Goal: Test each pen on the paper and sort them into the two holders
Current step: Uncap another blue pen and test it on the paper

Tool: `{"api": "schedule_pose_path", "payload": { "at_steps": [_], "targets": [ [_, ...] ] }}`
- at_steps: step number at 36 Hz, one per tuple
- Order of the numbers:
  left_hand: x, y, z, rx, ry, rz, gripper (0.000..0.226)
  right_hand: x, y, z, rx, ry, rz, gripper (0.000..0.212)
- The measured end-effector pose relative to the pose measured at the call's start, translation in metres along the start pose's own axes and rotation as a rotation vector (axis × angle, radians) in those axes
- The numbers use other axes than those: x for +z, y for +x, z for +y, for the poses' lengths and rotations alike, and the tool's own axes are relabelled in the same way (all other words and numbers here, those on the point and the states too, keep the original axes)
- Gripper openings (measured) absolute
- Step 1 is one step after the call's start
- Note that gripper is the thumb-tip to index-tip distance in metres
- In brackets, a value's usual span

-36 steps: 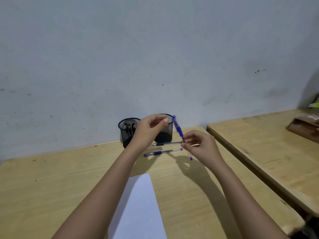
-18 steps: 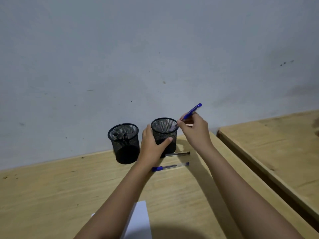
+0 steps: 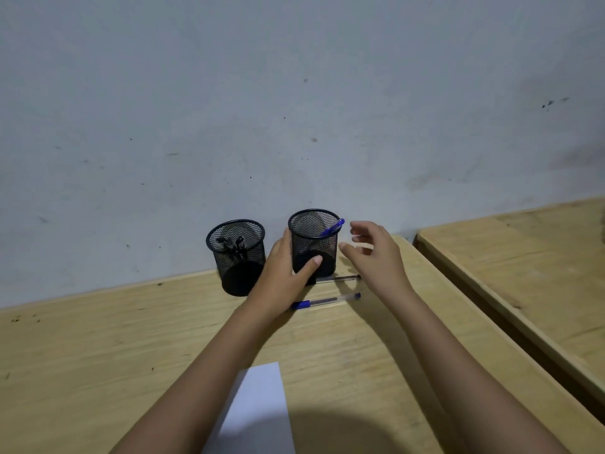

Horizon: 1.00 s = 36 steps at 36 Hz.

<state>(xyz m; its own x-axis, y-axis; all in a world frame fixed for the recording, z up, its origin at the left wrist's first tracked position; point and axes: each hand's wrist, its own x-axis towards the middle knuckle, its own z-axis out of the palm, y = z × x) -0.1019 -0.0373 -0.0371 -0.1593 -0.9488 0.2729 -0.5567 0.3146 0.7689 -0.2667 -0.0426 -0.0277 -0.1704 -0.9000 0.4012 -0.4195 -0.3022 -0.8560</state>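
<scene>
Two black mesh holders stand at the wall. The left holder (image 3: 236, 253) has several dark pens in it. The right holder (image 3: 324, 247) has one blue pen (image 3: 333, 229) leaning on its rim. My left hand (image 3: 284, 276) grips the right holder's side, thumb across its front. My right hand (image 3: 376, 253) hovers just right of that holder, fingers spread, empty. A black pen (image 3: 337, 278) and a blue-capped pen (image 3: 327, 301) lie on the desk in front of the right holder. White paper (image 3: 258, 411) lies near me.
The wooden desk (image 3: 98, 355) ends at a grey wall behind the holders. A second wooden desk (image 3: 523, 267) sits to the right across a dark gap.
My right hand carried the blue pen up to the right holder and let it go inside; the hand is now empty. My left hand took hold of that holder. The view tilted up.
</scene>
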Motion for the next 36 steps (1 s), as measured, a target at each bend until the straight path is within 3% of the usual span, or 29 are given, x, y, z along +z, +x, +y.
{"api": "schedule_pose_path", "payload": {
  "at_steps": [4,6,11,20,24,28,32,36],
  "targets": [
    [-0.017,-0.036,0.004,0.062,0.226,-0.124,0.059,0.002,-0.028,0.011,-0.004,-0.058,-0.096,0.019],
    [-0.025,-0.05,0.0,0.05,0.344,-0.17,0.054,0.007,-0.039,0.016,-0.038,-0.115,-0.173,0.023],
    [-0.036,-0.076,-0.022,-0.044,0.506,-0.334,0.068,0.021,-0.053,0.018,-0.169,-0.319,-0.385,0.029],
    [-0.036,-0.085,-0.031,-0.139,0.602,-0.382,0.073,0.03,-0.061,0.012,-0.198,-0.457,-0.374,0.021],
    [-0.037,-0.085,-0.03,-0.139,0.53,-0.354,0.069,0.023,-0.066,0.005,-0.161,-0.464,-0.406,0.021],
    [-0.038,-0.087,-0.019,-0.069,0.27,-0.215,0.03,0.015,-0.073,-0.011,-0.159,-0.452,-0.42,0.022],
    [-0.042,-0.09,-0.001,-0.057,0.071,-0.104,0.038,0.004,-0.078,-0.031,-0.195,-0.35,-0.377,0.019],
    [-0.057,-0.099,0.016,-0.004,-0.074,0.02,0.021,-0.01,-0.079,-0.051,-0.276,-0.277,-0.411,0.016]
  ]
}}
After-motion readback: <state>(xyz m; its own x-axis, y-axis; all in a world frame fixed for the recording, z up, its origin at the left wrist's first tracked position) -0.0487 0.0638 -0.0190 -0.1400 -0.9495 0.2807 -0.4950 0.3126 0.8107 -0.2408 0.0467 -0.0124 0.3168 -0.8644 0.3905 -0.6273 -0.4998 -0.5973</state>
